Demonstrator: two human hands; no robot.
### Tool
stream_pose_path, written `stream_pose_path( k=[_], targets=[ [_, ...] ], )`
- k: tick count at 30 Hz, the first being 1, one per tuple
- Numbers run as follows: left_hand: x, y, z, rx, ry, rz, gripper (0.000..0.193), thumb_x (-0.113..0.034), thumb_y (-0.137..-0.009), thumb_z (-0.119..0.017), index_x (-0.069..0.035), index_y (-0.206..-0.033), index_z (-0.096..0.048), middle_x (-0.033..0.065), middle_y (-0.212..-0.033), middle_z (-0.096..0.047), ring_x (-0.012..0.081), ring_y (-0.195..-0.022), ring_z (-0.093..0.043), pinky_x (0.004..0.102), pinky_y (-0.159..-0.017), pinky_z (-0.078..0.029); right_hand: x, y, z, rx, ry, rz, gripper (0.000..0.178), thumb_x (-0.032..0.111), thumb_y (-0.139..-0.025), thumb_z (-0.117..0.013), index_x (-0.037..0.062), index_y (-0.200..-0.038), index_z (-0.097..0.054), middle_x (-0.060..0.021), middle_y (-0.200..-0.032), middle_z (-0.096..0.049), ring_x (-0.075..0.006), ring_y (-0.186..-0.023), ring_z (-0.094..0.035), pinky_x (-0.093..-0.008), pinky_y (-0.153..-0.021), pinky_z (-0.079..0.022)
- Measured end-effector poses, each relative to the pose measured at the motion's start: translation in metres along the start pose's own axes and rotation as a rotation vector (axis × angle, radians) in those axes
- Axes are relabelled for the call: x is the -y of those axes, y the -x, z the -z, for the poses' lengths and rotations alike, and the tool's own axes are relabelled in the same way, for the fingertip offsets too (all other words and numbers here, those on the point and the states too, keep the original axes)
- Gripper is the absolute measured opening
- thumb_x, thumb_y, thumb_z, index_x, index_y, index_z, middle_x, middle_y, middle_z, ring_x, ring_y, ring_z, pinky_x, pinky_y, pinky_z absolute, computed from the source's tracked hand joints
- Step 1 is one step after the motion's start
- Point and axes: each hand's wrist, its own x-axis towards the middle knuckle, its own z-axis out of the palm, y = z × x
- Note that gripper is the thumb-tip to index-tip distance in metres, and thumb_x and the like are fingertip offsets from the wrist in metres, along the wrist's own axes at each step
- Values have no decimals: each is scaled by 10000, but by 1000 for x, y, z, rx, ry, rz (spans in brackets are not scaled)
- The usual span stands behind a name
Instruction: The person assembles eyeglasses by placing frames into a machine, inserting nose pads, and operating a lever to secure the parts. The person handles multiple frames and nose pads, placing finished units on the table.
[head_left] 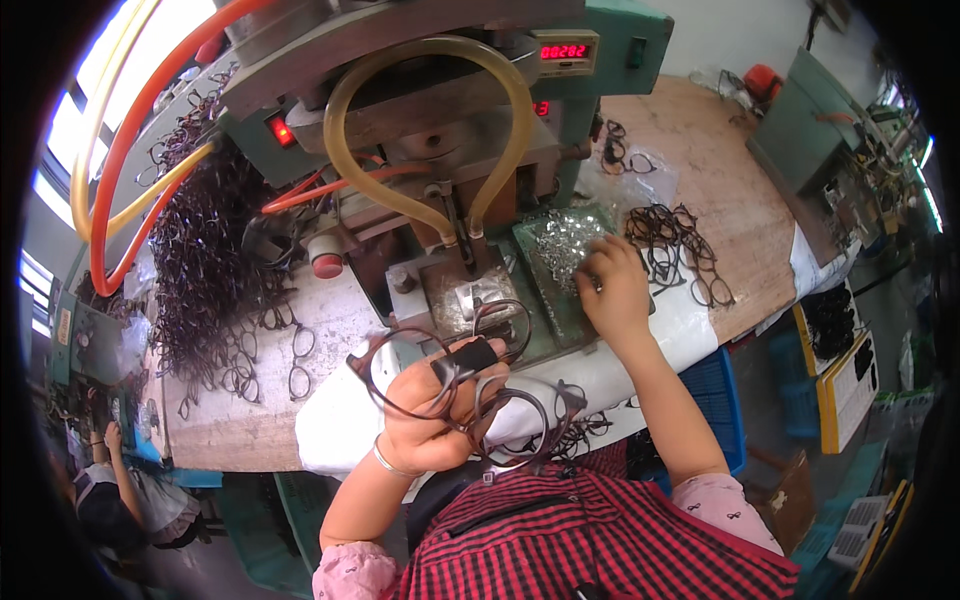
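Observation:
Dark brown eyeglass frames (548,420) are gripped in my left hand (425,425), more than one by the look of the overlapping rims. Black tape or a cover wraps one of its fingers. The rims stand just in front of the press's metal work plate (455,298). My right hand (618,300) reaches over a green tray, its fingers curled together at the heap of small shiny metal parts (562,242). Whatever lies between those fingertips is too small to make out.
Above the work plate stands a green press (430,110) with looped yellow hoses and a red button (326,258). Many eyeglass frames are heaped at left (205,230); more frames (675,245) lie at right. A blue crate (712,400) stands below the table. Another person sits at lower left.

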Motion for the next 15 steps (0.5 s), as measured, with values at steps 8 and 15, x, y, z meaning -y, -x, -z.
stream_pose_path(
  k=[8,15],
  targets=[
    [2,85,39,-718,-557,466,380,-122,-905,-652,-4,-1253,-558,97,-1126,-641,196,-1015,-624,320,-927,-503,97,-25,43,-37,-773,147,118,114,-775,-782,48,-867,-750,-127,-1115,-722,-309,-1186,-603,-428,-1004,-463],
    [45,-14,79,-722,106,178,164,-22,-922,-633,-55,-1041,-525,151,-1019,-644,239,-941,-629,398,-847,-566,119,-27,25,59,-1035,-1,158,128,-785,-784,15,-887,-741,-124,-1005,-729,-281,-988,-672,-369,-859,-528]
  ],
)
